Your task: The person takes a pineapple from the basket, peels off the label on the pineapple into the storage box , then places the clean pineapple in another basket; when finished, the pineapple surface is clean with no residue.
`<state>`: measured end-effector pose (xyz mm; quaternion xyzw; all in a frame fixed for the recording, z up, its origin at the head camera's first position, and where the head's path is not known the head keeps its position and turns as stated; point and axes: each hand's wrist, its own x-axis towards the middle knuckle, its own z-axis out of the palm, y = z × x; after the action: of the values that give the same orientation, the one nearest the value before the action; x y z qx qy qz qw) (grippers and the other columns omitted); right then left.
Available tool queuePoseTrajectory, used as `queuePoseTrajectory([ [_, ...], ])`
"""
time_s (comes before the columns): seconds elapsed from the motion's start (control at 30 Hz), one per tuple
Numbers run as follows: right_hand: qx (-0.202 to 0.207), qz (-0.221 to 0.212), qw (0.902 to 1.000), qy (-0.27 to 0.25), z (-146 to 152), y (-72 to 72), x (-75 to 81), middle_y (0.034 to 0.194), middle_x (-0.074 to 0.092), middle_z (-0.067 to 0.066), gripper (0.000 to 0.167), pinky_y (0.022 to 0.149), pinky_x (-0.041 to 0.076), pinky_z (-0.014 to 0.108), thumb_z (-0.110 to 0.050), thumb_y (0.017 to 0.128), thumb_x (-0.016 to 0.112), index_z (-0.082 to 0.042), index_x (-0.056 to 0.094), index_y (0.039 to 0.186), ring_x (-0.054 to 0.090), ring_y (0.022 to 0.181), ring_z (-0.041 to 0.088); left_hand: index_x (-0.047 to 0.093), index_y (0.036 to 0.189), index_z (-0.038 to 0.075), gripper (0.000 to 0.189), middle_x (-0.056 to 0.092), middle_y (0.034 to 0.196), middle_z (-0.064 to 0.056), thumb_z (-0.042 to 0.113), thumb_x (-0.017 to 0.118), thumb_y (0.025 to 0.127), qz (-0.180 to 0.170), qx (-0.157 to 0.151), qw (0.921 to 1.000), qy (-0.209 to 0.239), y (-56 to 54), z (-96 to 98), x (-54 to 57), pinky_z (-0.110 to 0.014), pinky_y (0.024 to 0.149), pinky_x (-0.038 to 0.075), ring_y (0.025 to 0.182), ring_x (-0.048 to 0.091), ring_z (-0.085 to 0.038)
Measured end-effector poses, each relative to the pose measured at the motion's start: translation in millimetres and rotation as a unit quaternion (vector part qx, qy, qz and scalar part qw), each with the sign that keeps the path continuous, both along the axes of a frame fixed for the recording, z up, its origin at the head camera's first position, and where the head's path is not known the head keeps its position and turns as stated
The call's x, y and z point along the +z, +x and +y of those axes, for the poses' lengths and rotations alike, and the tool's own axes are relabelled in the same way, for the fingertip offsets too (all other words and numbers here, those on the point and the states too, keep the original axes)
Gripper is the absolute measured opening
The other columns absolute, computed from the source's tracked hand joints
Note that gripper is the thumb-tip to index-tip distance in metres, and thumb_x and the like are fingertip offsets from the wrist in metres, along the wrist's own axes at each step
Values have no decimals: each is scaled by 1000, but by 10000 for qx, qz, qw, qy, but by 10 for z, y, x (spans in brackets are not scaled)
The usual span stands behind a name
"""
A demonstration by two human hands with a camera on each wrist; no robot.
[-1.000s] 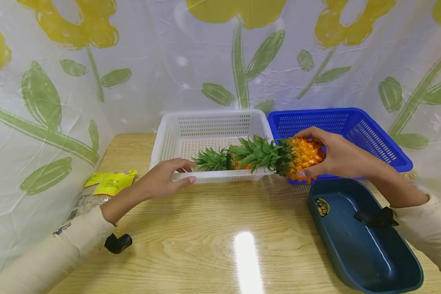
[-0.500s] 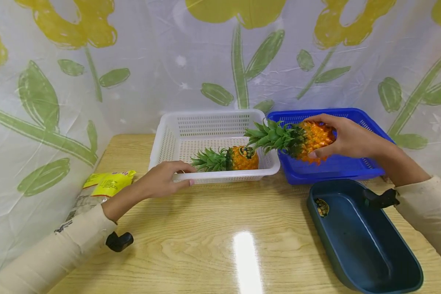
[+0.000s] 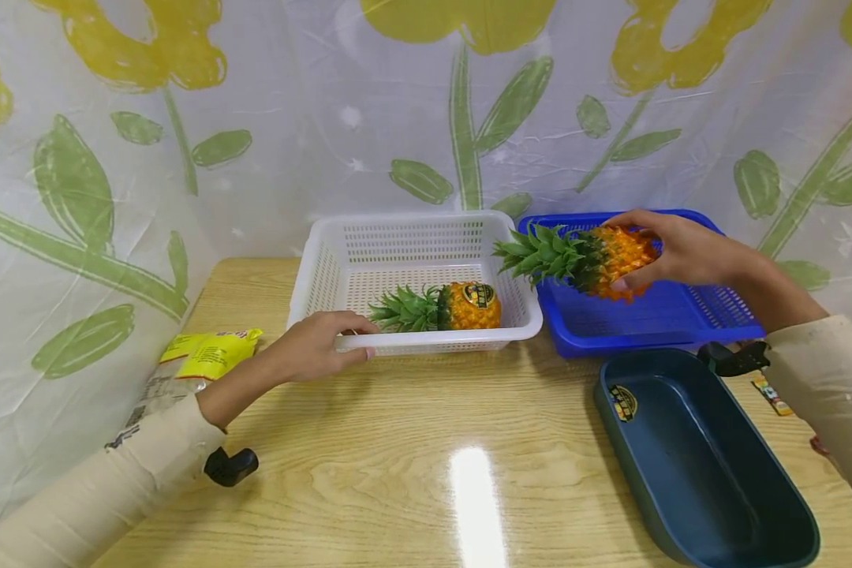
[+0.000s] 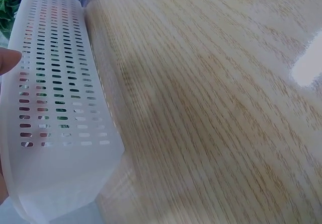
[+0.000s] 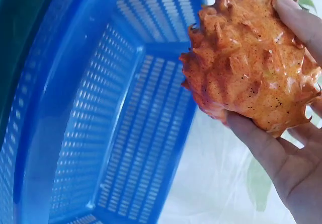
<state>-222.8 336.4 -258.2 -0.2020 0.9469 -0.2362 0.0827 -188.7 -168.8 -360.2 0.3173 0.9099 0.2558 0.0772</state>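
Note:
My right hand (image 3: pixel 674 246) grips an orange pineapple (image 3: pixel 614 256) by its body, above the left part of the blue basket (image 3: pixel 653 331). Its green crown points left toward the white basket (image 3: pixel 433 341). In the right wrist view the spiky base of that pineapple (image 5: pixel 251 58) faces the camera, thumb and fingers around it. My left hand (image 3: pixel 323 345) holds the front-left rim of the white basket, thumb outside and fingers over the edge. Inside the white basket lies a second pineapple (image 3: pixel 472 306) with a dark round label, crown toward my left hand.
A dark teal tub (image 3: pixel 710 465) stands at the front right, close to the blue basket. At the left lies a yellow and clear plastic bag (image 3: pixel 209 355). A small colourful packet (image 3: pixel 772 397) sits by the right sleeve. Behind the baskets hangs a flower-patterned curtain (image 3: pixel 270 158).
My right hand has carried the pineapple from the white basket's right end rightward and back over the blue basket, uncovering the second pineapple. My left hand has stayed at the white rim.

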Motion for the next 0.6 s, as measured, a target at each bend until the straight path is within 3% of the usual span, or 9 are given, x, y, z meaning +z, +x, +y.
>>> queuePoseTrajectory([
  [0.3,71,7,10000,-7,180,-160,-49,118,61,9,76,75,49,22,-18,80,86,-17,48,146,60,90,10,74,117,17,26,73,106,3,27,73,93,31,-18,10000,32,-5,-4,-16,-38,82,52,94,66,-14],
  [0.6,22,-402,9991,-146,399,-314,-83,111,62,16,80,70,53,24,-8,82,83,-15,41,150,64,83,14,74,116,18,25,72,106,5,27,72,93,38,-56,9999,101,-13,-11,-30,-37,82,52,94,65,-13],
])
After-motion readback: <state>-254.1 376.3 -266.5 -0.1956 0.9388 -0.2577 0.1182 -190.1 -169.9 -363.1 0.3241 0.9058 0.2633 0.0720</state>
